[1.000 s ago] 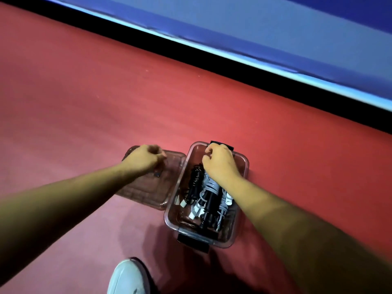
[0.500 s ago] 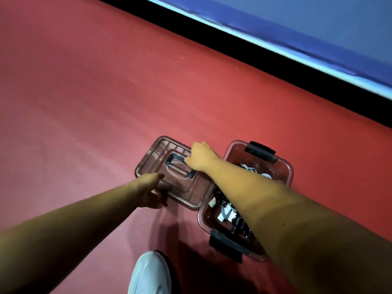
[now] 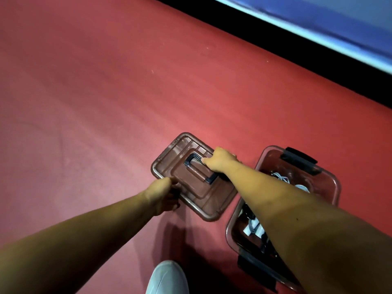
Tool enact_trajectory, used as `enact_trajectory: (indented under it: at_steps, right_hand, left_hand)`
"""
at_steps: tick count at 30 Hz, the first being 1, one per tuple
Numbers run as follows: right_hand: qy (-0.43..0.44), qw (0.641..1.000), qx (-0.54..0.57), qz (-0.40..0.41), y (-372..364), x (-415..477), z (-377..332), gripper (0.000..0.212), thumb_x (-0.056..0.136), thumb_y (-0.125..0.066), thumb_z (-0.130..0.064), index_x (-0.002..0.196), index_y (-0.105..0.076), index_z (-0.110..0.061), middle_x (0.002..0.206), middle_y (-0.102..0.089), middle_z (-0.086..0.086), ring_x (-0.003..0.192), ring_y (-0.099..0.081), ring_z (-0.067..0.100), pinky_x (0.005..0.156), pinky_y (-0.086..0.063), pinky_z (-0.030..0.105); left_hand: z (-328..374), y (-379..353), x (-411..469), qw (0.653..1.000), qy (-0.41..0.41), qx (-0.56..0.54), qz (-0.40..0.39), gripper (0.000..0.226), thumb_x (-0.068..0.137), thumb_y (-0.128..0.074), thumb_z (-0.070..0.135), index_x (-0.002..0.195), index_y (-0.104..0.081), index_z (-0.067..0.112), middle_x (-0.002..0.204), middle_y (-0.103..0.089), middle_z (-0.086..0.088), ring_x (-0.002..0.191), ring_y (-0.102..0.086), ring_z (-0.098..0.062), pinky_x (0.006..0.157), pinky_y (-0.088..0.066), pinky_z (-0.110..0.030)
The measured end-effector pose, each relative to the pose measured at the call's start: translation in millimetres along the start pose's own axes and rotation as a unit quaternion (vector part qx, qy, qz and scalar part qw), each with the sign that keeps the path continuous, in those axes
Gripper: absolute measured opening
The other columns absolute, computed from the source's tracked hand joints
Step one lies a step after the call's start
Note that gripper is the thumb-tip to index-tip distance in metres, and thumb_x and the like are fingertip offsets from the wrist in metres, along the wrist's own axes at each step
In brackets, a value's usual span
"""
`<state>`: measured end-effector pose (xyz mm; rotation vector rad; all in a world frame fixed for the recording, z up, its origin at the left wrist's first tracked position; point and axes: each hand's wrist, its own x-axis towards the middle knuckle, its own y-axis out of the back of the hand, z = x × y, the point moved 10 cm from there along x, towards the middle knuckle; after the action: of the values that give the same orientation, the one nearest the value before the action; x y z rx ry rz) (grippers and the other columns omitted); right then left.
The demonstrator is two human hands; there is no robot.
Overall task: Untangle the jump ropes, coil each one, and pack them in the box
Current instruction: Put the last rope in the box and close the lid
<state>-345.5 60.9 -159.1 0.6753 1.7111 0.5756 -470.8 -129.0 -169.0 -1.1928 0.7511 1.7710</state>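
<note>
The packing looks done, judging by what lies in the box: it stands open on the red floor at the right. Inside it are the jump ropes, pale and dark cords bundled together, though the right forearm crosses over the middle of the box and hides much of them, so I cannot tell how neatly each one is coiled or how many there are. No rope shows anywhere on the floor outside the box. What seems left is the closing. The lid lies flat just beside the box on its left, handle side up. Both hands are on it: the left hand grasps its near left edge with curled fingers, and the right hand grips its far right side, thumb by the dark handle. The dark latches at the far end and near end of the box are not yet fastened. A white shoe shows at the near edge.
</note>
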Motion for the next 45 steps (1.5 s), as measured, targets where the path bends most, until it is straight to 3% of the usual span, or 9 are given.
enact_trajectory:
  at_steps: [4,7,10,14,18,26,30,36,45]
  right_hand:
    - [0.016,0.996,0.039,0.08,32.1,-10.6,-16.3,0.043,0.088,-0.061,-0.041,0.122,-0.058,-0.014,0.134,-0.046,0.016,0.124,-0.045,0.039,0.105,-0.038,0.046]
    - [0.039,0.981,0.139,0.127,59.5,-20.8,-30.7,0.026,0.084,-0.065,-0.03,0.104,-0.067,-0.014,0.118,-0.061,0.017,0.107,-0.06,0.034,0.086,-0.048,0.035]
    - [0.058,0.965,0.208,0.147,92.9,-48.2,-26.8,0.016,0.085,-0.067,-0.03,0.088,-0.067,-0.014,0.103,-0.068,0.017,0.095,-0.066,0.033,0.071,-0.044,0.029]
    - [0.054,0.949,0.227,0.214,138.1,-95.9,13.3,0.023,0.087,-0.065,-0.031,0.09,-0.065,-0.008,0.097,-0.067,0.015,0.088,-0.064,0.032,0.068,-0.042,0.03]
    - [0.022,0.929,0.258,0.263,166.2,-153.5,83.1,0.036,0.087,-0.067,-0.033,0.112,-0.054,-0.011,0.108,-0.06,0.007,0.094,-0.06,0.028,0.076,-0.047,0.033]
    - [-0.079,0.918,0.291,0.259,125.4,-234.7,198.7,0.022,0.088,-0.066,-0.031,0.079,-0.055,-0.015,0.086,-0.066,0.006,0.083,-0.064,0.028,0.068,-0.043,0.029]
    - [-0.131,0.916,0.284,0.25,87.2,-244.5,240.5,0.027,0.089,-0.064,-0.03,0.105,-0.056,-0.009,0.11,-0.065,0.013,0.106,-0.06,0.032,0.084,-0.047,0.034]
    - [-0.142,0.936,0.233,0.222,50.2,-237.7,254.2,0.031,0.091,-0.063,-0.028,0.109,-0.053,-0.006,0.113,-0.064,0.016,0.11,-0.058,0.034,0.085,-0.045,0.034]
    - [-0.119,0.932,0.267,0.213,40.9,-222.2,249.4,0.023,0.094,-0.056,-0.025,0.107,-0.044,-0.01,0.111,-0.064,0.016,0.103,-0.061,0.037,0.086,-0.05,0.041]
  left_hand:
    - [34.1,30.8,-5.2,0.993,-0.092,-0.037,0.061,0.015,0.092,-0.054,0.024,0.094,-0.059,0.01,0.073,-0.054,-0.011,0.061,-0.049,-0.022,0.06,-0.041,-0.029]
    - [77.4,52.7,-19.6,0.975,-0.184,-0.056,0.11,0.051,0.079,-0.062,0.03,0.125,-0.045,0.016,0.089,-0.061,-0.012,0.061,-0.054,-0.02,0.051,-0.036,-0.025]
    - [121.3,40.8,-49.9,0.953,-0.279,-0.047,0.108,0.039,0.09,-0.054,0.011,0.125,-0.04,0.022,0.078,-0.056,-0.005,0.056,-0.048,-0.014,0.043,-0.029,-0.021]
    - [155.3,-0.2,-92.6,0.931,-0.357,-0.007,0.075,0.044,0.09,-0.047,-0.002,0.125,-0.045,0.024,0.076,-0.054,-0.006,0.053,-0.046,-0.015,0.04,-0.03,-0.019]
    - [157.7,-59.4,-128.6,0.921,-0.379,0.085,0.042,0.022,0.094,-0.054,0.004,0.113,-0.044,0.009,0.097,-0.066,-0.015,0.063,-0.064,-0.022,0.052,-0.044,-0.027]
    - [129.1,-143.2,-167.6,0.846,-0.396,0.355,-0.027,0.029,0.09,-0.069,0.026,0.105,-0.054,0.006,0.1,-0.07,-0.012,0.09,-0.069,-0.032,0.085,-0.056,-0.045]
    - [83.6,-177.9,-160.1,0.787,-0.381,0.481,-0.066,0.031,0.087,-0.072,0.023,0.113,-0.058,0.014,0.106,-0.071,-0.006,0.093,-0.068,-0.023,0.085,-0.054,-0.033]
    - [67.0,-187.2,-141.0,0.714,-0.391,0.581,-0.015,0.047,0.084,-0.071,0.025,0.128,-0.059,0.011,0.118,-0.07,-0.012,0.105,-0.065,-0.03,0.086,-0.051,-0.032]
    - [65.3,-176.6,-109.5,0.794,-0.31,0.521,-0.037,0.052,0.084,-0.078,0.03,0.127,-0.051,0.02,0.093,-0.069,-0.011,0.071,-0.067,-0.025,0.063,-0.06,-0.036]
